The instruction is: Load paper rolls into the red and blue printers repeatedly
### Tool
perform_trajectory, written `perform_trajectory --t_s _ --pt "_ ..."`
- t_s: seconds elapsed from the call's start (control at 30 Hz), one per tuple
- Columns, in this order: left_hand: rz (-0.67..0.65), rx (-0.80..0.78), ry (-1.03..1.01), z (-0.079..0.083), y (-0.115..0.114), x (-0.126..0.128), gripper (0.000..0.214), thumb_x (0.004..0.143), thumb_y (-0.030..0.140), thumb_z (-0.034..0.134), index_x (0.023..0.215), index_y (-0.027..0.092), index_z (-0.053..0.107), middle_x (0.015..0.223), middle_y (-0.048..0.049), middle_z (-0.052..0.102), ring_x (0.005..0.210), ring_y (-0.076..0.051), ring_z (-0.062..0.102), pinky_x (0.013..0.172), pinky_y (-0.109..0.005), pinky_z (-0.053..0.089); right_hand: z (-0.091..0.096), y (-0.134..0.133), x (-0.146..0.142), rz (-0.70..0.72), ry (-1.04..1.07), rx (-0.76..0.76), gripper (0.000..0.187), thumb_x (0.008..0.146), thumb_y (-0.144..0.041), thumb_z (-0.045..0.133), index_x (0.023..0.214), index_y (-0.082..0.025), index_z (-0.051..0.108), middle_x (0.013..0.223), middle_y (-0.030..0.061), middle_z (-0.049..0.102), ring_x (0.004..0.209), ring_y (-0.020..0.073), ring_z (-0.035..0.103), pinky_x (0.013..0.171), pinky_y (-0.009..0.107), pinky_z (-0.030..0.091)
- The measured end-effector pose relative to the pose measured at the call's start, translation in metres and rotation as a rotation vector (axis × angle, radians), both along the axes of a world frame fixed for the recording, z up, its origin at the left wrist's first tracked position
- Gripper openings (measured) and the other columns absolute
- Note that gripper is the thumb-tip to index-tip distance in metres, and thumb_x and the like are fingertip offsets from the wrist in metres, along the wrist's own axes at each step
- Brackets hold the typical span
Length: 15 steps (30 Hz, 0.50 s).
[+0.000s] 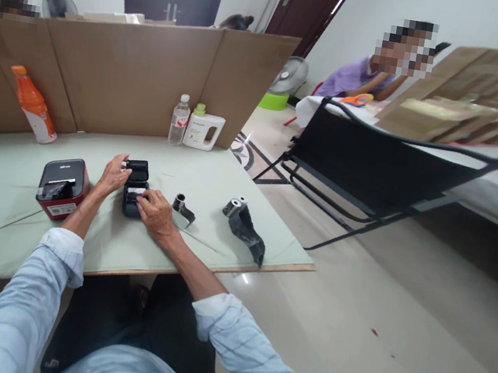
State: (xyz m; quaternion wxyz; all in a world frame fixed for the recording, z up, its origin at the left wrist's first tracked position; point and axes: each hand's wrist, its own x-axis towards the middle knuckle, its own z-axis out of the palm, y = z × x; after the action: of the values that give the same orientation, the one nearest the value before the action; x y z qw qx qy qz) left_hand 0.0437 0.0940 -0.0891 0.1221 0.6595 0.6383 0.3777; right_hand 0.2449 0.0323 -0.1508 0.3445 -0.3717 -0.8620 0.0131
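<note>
A small black label printer [131,210] lies on the table before me with its lid [138,169] raised. White material shows inside its compartment. At the lid's left edge, my left hand [114,175] has its fingers curled against the printer. My right hand [156,214] is closed at the right side of the compartment, fingertips over the opening; what they pinch is hidden. A small roll of black ribbon [184,209] lies just right of that hand. Farther right are larger rolls [232,207] with a black ribbon tail [247,237] trailing toward the table edge.
Left of my hands stands a red and black printer [63,184]. An orange bottle [36,106], a clear bottle [180,121] and a white jug [203,131] stand by the cardboard screen [138,76]. A black folding cot [377,163] and a seated person [346,78] are at right.
</note>
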Motion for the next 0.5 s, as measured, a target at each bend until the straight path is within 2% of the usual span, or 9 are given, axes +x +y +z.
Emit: perform_trajectory --t_s 0.17,0.3,0.43,0.5 --pt "-0.159 0.118 0.059 -0.007 -0.017 -0.008 0.044 0.083 0.012 0.059 0.124 0.019 0.072 0.124 -0.0099 0.069 0.106 -0.021 0.069 0.095 -0.036 0.06 -0.002 -0.002 0.0 -0.004 -0.003 0.028 0.024 0.104 -0.017 0.057 0.113 -0.02 0.079 0.115 0.0144 0.07 0.108 0.0283 0.06 0.092 0.039 0.051" --pt "-0.323 0.109 0.18 -0.017 -0.042 -0.012 0.038 0.086 0.012 0.057 0.118 0.02 0.075 0.124 -0.0101 0.067 0.116 -0.024 0.066 0.102 -0.04 0.059 -0.008 -0.002 -0.001 -0.014 0.01 0.068 0.024 0.104 -0.017 0.057 0.115 -0.02 0.078 0.114 0.0133 0.069 0.107 0.027 0.059 0.091 0.039 0.052" --pt "-0.388 0.071 0.237 -0.027 -0.063 -0.018 0.04 0.087 0.021 0.065 0.126 0.02 0.073 0.136 -0.0128 0.063 0.128 -0.029 0.062 0.113 -0.05 0.054 -0.012 -0.001 -0.002 0.0 0.029 0.086 0.025 0.105 -0.018 0.056 0.116 -0.02 0.078 0.113 0.0132 0.068 0.106 0.0263 0.058 0.092 0.039 0.052" --pt "-0.384 0.035 0.241 -0.03 -0.071 -0.021 0.054 0.084 0.034 0.076 0.136 0.02 0.069 0.148 -0.015 0.056 0.134 -0.033 0.06 0.116 -0.052 0.052 -0.013 -0.002 -0.001 0.016 0.038 0.068 0.025 0.105 -0.02 0.056 0.118 -0.02 0.078 0.114 0.0132 0.067 0.107 0.0266 0.059 0.094 0.04 0.053"
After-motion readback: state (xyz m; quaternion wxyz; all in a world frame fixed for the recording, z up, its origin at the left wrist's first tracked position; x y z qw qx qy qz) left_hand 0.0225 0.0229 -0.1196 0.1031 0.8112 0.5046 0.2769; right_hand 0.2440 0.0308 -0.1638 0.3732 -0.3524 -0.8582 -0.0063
